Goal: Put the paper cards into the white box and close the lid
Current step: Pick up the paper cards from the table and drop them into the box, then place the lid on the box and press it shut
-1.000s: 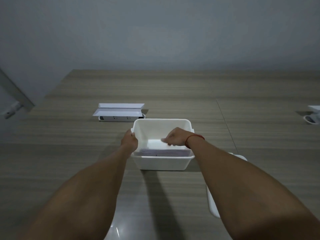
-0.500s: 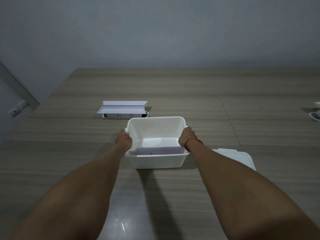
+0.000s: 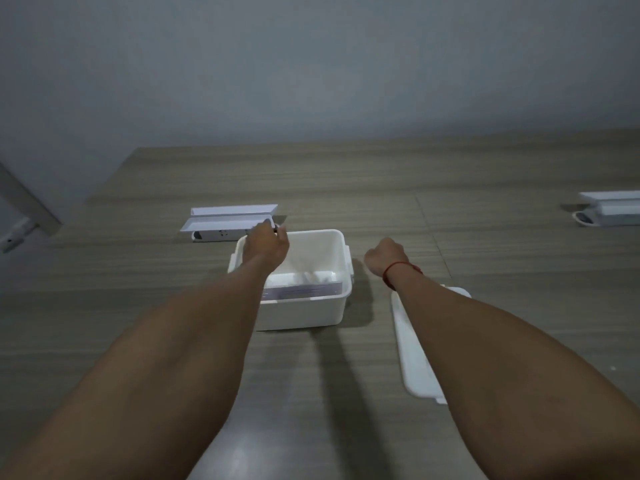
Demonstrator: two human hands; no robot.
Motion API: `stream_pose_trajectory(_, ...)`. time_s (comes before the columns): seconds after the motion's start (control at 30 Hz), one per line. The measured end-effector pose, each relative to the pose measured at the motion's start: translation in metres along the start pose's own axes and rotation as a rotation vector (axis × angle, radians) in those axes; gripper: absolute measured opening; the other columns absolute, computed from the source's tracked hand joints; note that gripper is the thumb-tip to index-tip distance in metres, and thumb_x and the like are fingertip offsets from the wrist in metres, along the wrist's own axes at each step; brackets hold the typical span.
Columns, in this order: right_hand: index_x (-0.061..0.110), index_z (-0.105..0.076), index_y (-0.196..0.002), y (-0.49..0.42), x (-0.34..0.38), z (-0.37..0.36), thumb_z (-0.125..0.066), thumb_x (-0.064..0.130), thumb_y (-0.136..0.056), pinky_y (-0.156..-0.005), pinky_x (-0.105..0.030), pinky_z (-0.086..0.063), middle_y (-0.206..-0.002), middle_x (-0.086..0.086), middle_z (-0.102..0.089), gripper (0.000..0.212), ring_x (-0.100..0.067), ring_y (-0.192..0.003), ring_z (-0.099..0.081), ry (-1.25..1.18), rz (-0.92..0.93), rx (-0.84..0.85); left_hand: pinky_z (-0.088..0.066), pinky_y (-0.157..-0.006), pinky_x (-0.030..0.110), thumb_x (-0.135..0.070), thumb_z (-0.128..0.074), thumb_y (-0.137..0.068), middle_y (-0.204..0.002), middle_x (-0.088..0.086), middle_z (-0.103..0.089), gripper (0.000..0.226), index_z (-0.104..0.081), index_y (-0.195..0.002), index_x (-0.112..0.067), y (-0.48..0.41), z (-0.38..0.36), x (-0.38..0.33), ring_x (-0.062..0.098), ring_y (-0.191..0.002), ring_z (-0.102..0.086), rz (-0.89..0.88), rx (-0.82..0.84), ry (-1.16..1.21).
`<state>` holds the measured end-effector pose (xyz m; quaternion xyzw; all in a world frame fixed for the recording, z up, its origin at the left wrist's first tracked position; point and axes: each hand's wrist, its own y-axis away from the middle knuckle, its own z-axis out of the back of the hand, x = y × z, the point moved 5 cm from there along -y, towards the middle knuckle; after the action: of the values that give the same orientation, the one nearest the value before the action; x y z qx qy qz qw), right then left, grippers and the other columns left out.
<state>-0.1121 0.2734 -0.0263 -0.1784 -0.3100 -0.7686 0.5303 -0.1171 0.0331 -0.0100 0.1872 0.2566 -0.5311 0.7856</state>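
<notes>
The white box stands open in the middle of the wooden table. A stack of paper cards lies inside it along the near wall. My left hand is over the box's far left corner, its fingers curled away from me and hidden, so I cannot tell whether it grips the rim. My right hand hovers to the right of the box, apart from it, fingers curled with nothing in them. The white lid lies flat on the table at the right, partly under my right forearm.
A white power strip with a folded white cover lies just beyond the box's left corner, close to my left hand. A similar white object sits at the table's far right edge. A grey wall rises behind the table.
My right hand left the box's right rim and moved out to the right. My left hand slid from the left rim to the far left corner. The view shifted, so the box sits lower.
</notes>
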Motion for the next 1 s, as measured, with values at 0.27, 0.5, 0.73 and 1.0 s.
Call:
stream_pose_trajectory(0.27,-0.001,-0.059,-0.117,0.022,-0.111,0.071,-0.049,0.014,-0.088,-0.105,-0.043,-0.044,-0.129,-0.022,-0.058,0.035,-0.039,-0.121,-0.055,-0.004,-0.191,-0.109,-0.034,-0.111,0.035,-0.030,-0.041,-0.098,-0.146,0.016,-0.048,0.049,-0.046,-0.139,-0.004,0.068,-0.095,-0.119,0.029,-0.138,-0.041,-0.307,0.249,-0.042)
stream_pose_trajectory(0.5,-0.001,-0.050,-0.130,0.040,-0.208,0.056,-0.047,0.017,-0.093,-0.104,-0.039,-0.042,-0.138,-0.021,-0.052,0.041,-0.038,-0.127,-0.050,0.000,-0.370,-0.055,-0.040,-0.105,0.036,-0.030,-0.040,-0.100,-0.141,0.021,-0.051,0.049,-0.050,-0.133,0.005,0.125,-0.201,-0.103,0.035,-0.131,-0.049,-0.192,0.556,-0.226)
stream_pose_trajectory(0.73,-0.001,-0.050,-0.131,0.044,-0.244,0.015,-0.050,0.030,-0.092,-0.102,-0.042,-0.046,-0.136,-0.021,-0.055,0.049,-0.038,-0.124,-0.053,-0.079,-0.470,-0.018,-0.054,-0.096,0.046,-0.040,-0.051,-0.090,-0.133,0.022,-0.059,0.059,-0.051,-0.130,0.004,0.153,-0.257,-0.052,0.040,-0.118,-0.061,0.210,0.714,0.055)
stream_pose_trajectory(1.0,0.009,-0.055,-0.129,0.049,-0.248,0.013,-0.050,0.049,-0.087,-0.100,-0.034,-0.042,-0.135,-0.014,-0.053,0.058,-0.031,-0.125,-0.050,-0.045,-0.665,-0.027,-0.055,-0.090,0.049,-0.058,-0.053,-0.065,-0.134,0.014,-0.056,0.084,-0.051,-0.131,-0.005,0.146,-0.284,-0.022,0.036,-0.113,-0.063,0.422,0.694,0.290)
